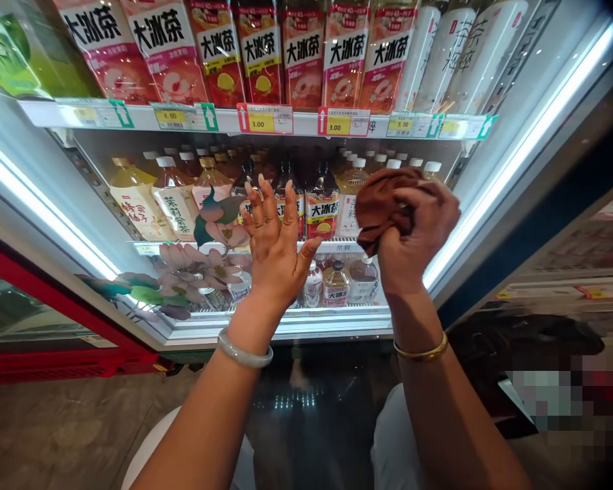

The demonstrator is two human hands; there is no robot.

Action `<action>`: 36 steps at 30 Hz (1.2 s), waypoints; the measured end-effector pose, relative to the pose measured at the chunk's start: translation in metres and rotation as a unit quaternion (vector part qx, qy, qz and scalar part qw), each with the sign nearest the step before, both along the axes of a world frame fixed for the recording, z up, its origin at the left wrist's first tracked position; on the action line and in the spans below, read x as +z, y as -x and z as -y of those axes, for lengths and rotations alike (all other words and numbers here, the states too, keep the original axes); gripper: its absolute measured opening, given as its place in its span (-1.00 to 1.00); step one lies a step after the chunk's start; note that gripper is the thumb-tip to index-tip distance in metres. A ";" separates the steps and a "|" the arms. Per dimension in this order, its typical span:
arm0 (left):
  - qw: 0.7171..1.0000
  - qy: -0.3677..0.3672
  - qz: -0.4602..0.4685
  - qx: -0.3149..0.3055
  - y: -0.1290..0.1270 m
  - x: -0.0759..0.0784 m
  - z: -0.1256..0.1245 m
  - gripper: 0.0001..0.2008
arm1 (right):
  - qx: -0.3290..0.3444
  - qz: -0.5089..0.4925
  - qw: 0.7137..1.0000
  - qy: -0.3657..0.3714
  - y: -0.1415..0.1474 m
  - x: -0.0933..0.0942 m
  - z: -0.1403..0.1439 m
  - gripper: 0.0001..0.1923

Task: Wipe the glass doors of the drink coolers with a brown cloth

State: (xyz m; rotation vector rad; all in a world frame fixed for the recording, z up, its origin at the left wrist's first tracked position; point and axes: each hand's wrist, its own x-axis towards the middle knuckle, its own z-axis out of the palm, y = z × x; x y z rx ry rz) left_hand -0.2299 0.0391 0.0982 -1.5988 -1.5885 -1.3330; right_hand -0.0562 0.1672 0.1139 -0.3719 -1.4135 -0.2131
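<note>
My right hand (423, 224) grips one crumpled brown cloth (381, 201); my left hand (272, 248), wearing one pale bangle (244, 352), spreads fingers wide.

Free: gap between hands (273, 252) | Blocked: bottles (321, 204) beyond, upper shelf (306, 123) above

Your left forearm (199, 415) and right forearm (439, 401) reach forward. Your left hand (273, 245) is raised, back toward you, fingers (289, 207) spread, thumb (306, 255) out to the right. Your right hand (419, 228) is curled into a grip.
</note>
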 end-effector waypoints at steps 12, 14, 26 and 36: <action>0.997 0.023 0.061 -0.039 -0.024 -0.004 -0.026 0.01 | -0.014 0.143 0.989 0.031 -0.017 -0.019 0.005 -0.66; 0.997 0.028 0.062 -0.048 -0.028 -0.003 -0.026 0.02 | -0.037 0.070 0.995 0.054 -0.037 -0.012 -0.013 -0.60; 0.991 0.081 0.059 -0.087 -0.047 -0.007 -0.048 0.02 | -0.055 0.266 0.955 0.116 -0.047 -0.026 -0.005 -0.63; 0.978 0.117 0.110 -0.129 -0.065 -0.014 -0.065 0.19 | -0.098 0.220 0.959 0.150 -0.067 -0.006 -0.016 -0.57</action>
